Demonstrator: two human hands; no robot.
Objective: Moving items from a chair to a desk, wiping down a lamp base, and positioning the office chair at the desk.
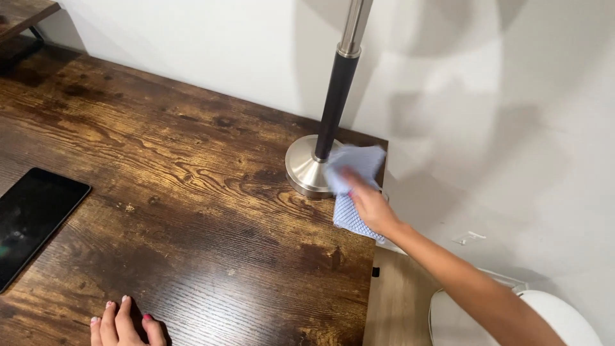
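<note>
We see the right hand [370,206] stretched out to the far right corner of the wooden table [192,192], fingers closed over a light blue waffle-weave cloth [353,168]. The cloth sits under and ahead of that hand: its upper part is bunched against the right side of the round brushed-metal lamp base [306,168], touching it, while its lower part hangs below the palm near the table's right edge. The fingers are blurred, so we cannot tell exactly how they pinch the fabric, only that they press it and hold it. From the base a dark lamp pole [334,102] rises, turning to silver higher up. Our left hand [118,325] lies well apart from the cloth, at the near edge of the table, fingers spread flat on the wood and holding nothing. A dark tablet [32,221] rests on the table at the left, beyond that hand
</note>
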